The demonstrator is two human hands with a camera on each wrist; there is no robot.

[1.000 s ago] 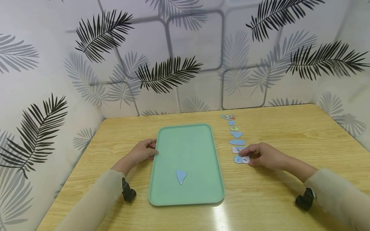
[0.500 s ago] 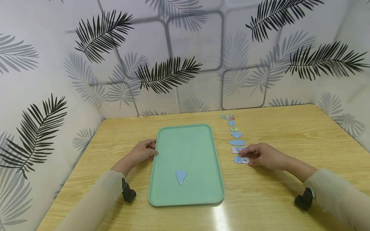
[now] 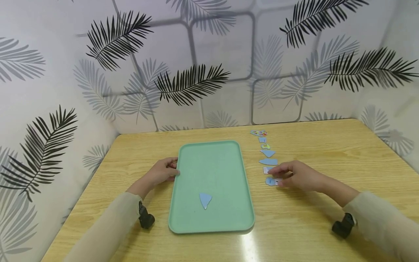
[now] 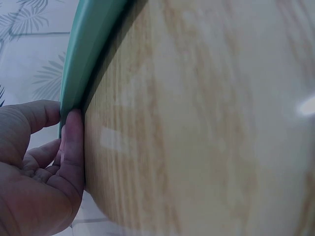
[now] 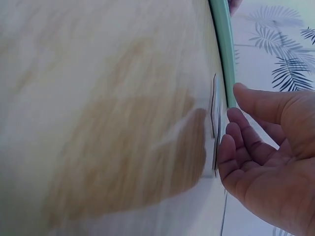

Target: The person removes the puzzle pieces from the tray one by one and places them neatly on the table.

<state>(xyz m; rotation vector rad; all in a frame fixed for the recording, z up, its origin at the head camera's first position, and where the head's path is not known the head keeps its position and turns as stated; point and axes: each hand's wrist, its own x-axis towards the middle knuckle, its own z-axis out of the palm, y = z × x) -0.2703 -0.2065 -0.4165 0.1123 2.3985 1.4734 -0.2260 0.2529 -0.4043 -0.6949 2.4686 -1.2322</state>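
My left hand point(image 3: 162, 170) grips the left rim of a green tray point(image 3: 209, 225); in the left wrist view, the thumb lies on one side of the rim and fingers on the other. A single blue, roughly triangular puzzle piece point(image 3: 205, 200) lies in the tray's lower half. To the tray's right, my right hand point(image 3: 299, 176) hovers over the near end of a column of flat puzzle pieces. It partly hides the nearest piece point(image 3: 270, 181) and the pink-and-blue one point(image 3: 266, 170) behind it. In the right wrist view, thumb and fingers stand apart with nothing visible between them.
Farther up the column lie a pointed blue piece point(image 3: 268, 162), a triangular blue piece point(image 3: 268, 153), a small yellow-green one point(image 3: 265, 146), a small blue one point(image 3: 262, 139) and a colourful one point(image 3: 259, 133). A patterned wall point(image 3: 222, 98) rises behind the wooden table point(image 3: 327, 145).
My right hand has shifted slightly left and now covers more of the nearest piece. My left hand, the tray and the piece in it stay in place.
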